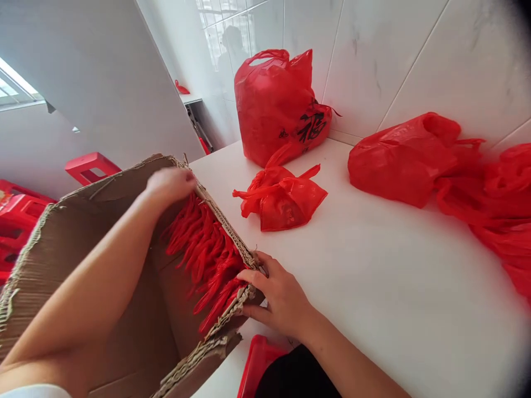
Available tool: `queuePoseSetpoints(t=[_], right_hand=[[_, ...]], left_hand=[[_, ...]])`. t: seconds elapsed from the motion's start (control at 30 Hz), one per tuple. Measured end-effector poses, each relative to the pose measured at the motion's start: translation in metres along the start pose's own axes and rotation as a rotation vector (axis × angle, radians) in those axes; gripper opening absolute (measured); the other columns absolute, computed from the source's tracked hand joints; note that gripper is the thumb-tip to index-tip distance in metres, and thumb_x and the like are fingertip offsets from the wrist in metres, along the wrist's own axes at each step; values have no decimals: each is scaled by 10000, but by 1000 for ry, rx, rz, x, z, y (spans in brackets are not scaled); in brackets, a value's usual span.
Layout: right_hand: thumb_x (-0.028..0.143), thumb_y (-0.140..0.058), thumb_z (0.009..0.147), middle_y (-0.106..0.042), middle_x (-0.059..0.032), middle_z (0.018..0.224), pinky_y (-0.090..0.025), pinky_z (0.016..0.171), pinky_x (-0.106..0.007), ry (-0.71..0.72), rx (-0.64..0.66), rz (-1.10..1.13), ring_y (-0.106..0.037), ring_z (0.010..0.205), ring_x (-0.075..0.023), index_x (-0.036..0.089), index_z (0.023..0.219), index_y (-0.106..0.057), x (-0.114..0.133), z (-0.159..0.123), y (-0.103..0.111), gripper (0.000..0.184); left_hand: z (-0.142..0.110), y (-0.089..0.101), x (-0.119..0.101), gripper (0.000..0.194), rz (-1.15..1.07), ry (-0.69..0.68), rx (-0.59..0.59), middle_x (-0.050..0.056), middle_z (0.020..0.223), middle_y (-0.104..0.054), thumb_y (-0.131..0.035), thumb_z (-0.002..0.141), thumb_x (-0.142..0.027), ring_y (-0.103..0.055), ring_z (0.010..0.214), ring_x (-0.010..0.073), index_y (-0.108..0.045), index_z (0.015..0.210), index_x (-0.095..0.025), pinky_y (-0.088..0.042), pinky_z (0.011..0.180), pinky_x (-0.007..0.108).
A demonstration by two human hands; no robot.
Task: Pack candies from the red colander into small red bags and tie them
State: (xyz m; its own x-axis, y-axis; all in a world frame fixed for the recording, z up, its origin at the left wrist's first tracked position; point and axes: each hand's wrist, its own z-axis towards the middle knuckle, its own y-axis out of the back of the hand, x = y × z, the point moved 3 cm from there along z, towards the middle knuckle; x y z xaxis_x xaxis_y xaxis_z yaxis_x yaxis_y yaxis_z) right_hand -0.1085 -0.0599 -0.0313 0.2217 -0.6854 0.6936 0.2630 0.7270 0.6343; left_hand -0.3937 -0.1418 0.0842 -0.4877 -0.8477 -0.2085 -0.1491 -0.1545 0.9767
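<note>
A torn-edged cardboard box [166, 287] fills the lower left. Red plastic strips [203, 243], like bag handles, hang in a dense row along its inner right wall. My left hand [170, 185] reaches across the box to the far end of that row, fingers curled down by the rim; it is slightly blurred, and what they hold is hidden. My right hand [282, 293] grips the box's near right corner, thumb on the inner side beside the strips and fingers along the rim. A small tied red bag [286, 202] lies on the table just beyond the box.
On the white table [373, 276], a full red bag with black characters [282, 105] stands against the tiled wall [373, 55]. More red bags [406, 160] lie to the right. Red plastic stools [19, 215] are at the left, and a red plastic edge [259, 359] shows below.
</note>
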Motion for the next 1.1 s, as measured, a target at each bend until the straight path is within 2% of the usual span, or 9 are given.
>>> queuePoseSetpoints(t=[0.07,0.13,0.27,0.4,0.63,0.73,0.83,0.97,1.1], right_hand=[[476,-728,763,-367,-54,1424,-462,972,-361,-8,5,5,-504,1162,-219,313,1219,-566,-1,0,0,510],[466,-737,756,-368,-52,1426,-467,960,-358,-16,14,14,-509,1151,-217,311,1216,-565,-1,0,0,515],[432,-750,748,-363,-51,1431,-465,961,-371,-21,19,20,-504,1155,-228,319,1228,-559,-1,-2,1,529],[396,-741,764,-378,-48,1422,-458,976,-365,-22,29,41,-498,1166,-226,317,1217,-568,-1,-3,2,491],[404,-711,792,-356,-52,1439,-450,990,-393,-35,50,57,-478,1195,-240,326,1228,-564,-3,-2,3,466],[360,-704,802,-364,-60,1427,-450,988,-389,-38,59,65,-489,1179,-231,320,1234,-558,-3,-2,3,458],[341,-691,815,-355,-62,1425,-444,997,-397,-41,56,59,-473,1206,-235,325,1240,-545,-4,-3,0,450],[326,-664,838,-365,-67,1402,-437,1007,-394,-33,42,51,-439,1250,-233,326,1244,-530,-4,-4,-2,428],[320,-652,844,-373,-74,1390,-455,987,-381,-52,57,40,-459,1232,-230,321,1238,-537,-3,-3,-2,410]], left_hand=[[11,30,-24,495,16,-22,-171,66,1195,-527,-214,994,-327,-346,1296,377,-479,1261,-5,-227,984,501],[16,31,-60,505,-18,-152,-224,76,1194,-614,-343,931,-516,-530,1149,265,-543,1246,-176,-371,963,405],[32,-19,-121,599,-34,-219,-65,126,1087,-694,-708,671,-544,-594,1070,338,-649,1149,-188,-443,905,433],[50,-39,-119,342,-135,-151,96,113,853,-732,-757,643,-342,-680,883,329,-740,927,-151,-522,766,405],[33,61,14,446,-543,-126,-17,84,1160,-656,-508,919,-304,-665,932,171,-513,1324,-119,-528,875,387],[24,80,98,464,-768,128,-42,55,992,-690,-660,835,-325,-662,826,164,-582,1235,-103,-497,912,489],[11,60,162,596,-768,405,190,42,887,-729,-803,658,-435,-662,818,201,-633,1138,-125,-546,833,427],[-14,4,207,655,-671,568,454,93,909,-758,-910,442,-377,-685,863,268,-688,994,-104,-568,687,344],[-33,-45,239,430,-535,677,535,108,840,-753,-860,573,-349,-696,802,275,-685,857,-78,-559,623,350]])
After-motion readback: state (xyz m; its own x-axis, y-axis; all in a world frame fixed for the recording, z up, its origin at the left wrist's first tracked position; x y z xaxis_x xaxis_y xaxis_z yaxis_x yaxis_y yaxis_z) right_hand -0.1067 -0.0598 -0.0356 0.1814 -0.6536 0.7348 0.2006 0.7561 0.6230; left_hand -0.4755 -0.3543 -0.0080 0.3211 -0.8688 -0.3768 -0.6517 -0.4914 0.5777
